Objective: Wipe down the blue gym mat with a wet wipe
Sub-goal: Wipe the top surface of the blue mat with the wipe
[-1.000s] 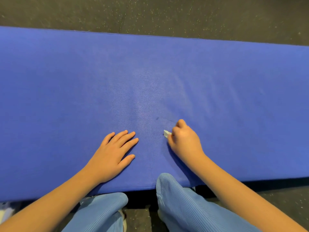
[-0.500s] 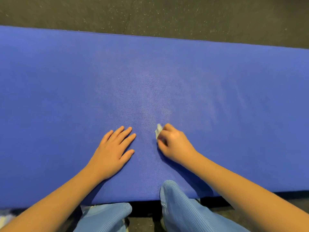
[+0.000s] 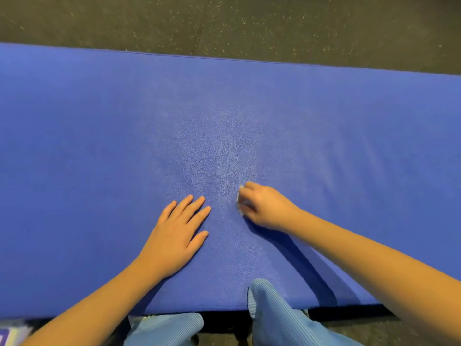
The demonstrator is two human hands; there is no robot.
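Head view: wet wipe (image 3: 240, 201) is bunched in curled right hand (image 3: 268, 208) fingers on blue gym mat (image 3: 99, 146), left hand (image 3: 178, 236) laid flat, fingers straight; patches may be missed with so little wipe exposed.

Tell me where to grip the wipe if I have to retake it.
Probably from above, with fingertips curled over the whole wad. The wipe is bunched small and pressed to the mat under the right hand. Only a white edge shows at the hand's left side, and no loose corner shows to pinch.
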